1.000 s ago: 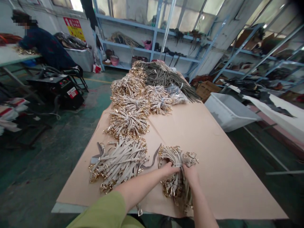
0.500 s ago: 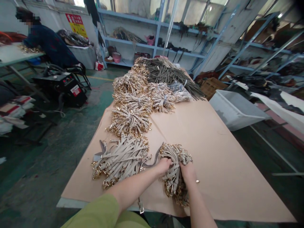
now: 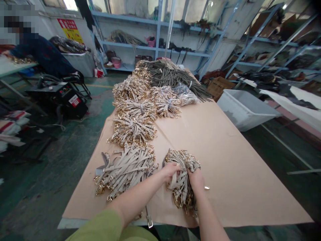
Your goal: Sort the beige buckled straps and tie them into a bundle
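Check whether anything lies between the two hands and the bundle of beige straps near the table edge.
Nothing visible does. The left hand and the right hand both grasp the bundle of beige straps directly. The loose strap pile lies beside it, to its left.

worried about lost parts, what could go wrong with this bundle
The left hand and right hand grip the strap bundle near the table edge, where buckles could drop to the floor; one strap hangs over it. A loose gold piece beside the right hand might get swept off.
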